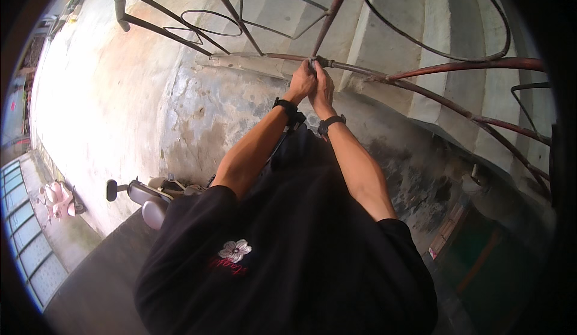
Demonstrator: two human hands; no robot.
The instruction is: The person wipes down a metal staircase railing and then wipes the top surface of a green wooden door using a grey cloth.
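Both my hands meet at a joint of a rusty metal stair railing (369, 71), where a reddish upright bar (333, 17) joins the lower rail. My left hand (302, 81) and my right hand (322, 84) are side by side, thumbs and fingertips close together at the joint. A small dark thing (321, 60), perhaps a tie or clamp, sits around the rail at the fingertips; its kind is unclear. Whether the fingers grip it or the rail is hidden. Each wrist bears a black band.
Concrete steps (396, 23) rise behind the railing, which has bent metal loops (505, 42). A stained plaster wall (203, 105) stands below. A scooter (153, 195) is parked near my left elbow, and a pink scooter (58, 199) stands farther left. Bamboo or wooden pieces (446, 226) lie at lower right.
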